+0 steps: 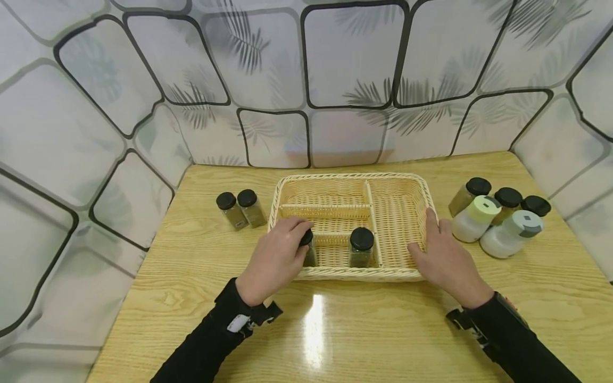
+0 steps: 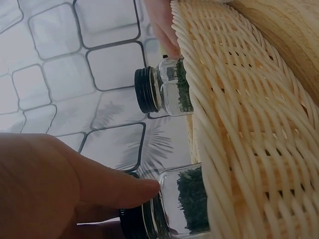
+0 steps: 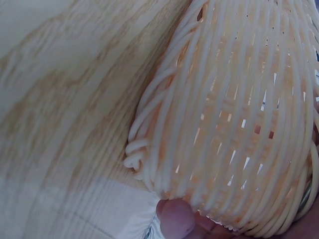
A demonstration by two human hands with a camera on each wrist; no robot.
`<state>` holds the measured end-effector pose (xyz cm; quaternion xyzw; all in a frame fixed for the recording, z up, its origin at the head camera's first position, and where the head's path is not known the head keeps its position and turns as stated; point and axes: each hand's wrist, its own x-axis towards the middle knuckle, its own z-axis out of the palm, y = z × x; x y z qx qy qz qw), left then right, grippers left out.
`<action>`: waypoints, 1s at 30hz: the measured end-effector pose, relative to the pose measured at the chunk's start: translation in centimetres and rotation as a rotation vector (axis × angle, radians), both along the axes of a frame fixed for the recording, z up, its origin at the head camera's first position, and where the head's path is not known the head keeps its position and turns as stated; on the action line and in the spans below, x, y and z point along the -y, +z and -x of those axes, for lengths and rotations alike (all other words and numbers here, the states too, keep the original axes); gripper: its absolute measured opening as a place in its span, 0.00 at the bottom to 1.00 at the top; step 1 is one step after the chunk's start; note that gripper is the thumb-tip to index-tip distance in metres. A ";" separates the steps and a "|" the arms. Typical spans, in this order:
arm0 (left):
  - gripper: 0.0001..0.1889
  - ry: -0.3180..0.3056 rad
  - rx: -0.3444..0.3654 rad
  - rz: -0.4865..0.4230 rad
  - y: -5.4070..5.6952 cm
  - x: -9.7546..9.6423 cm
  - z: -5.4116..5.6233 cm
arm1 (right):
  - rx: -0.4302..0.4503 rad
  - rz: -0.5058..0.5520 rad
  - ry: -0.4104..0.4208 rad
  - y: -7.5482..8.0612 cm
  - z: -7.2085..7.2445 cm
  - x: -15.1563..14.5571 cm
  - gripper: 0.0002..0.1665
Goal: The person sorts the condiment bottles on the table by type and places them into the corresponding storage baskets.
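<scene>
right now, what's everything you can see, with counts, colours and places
basket: 1, cream wicker, mid-table
basket jars: 2, black-lidded, nearest left compartment
left jars: 2, black-lidded, table left of basket
right jars: 3, black-lidded, table right of basket
lime-lidded bottle: 1, white, in front of right jars
grey-lidded bottle: 1, white, to its right
table: 1, yellowish wood, under the basket
patterned backdrop: count unclear, white with black and grey, around table
wrist devices: 2, black, one per wrist
sleeves: 2, black, forearms
left hand: 1, bare, gripping leftmost basket jar
right hand: 1, bare, holding basket's right end
</scene>
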<state>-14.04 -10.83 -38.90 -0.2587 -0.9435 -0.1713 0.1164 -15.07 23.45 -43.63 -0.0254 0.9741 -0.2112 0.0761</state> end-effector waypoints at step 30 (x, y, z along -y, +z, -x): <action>0.21 -0.030 0.011 0.026 0.3 -0.1 0.4 | -0.012 0.012 0.010 0.0 -0.1 -0.1 0.51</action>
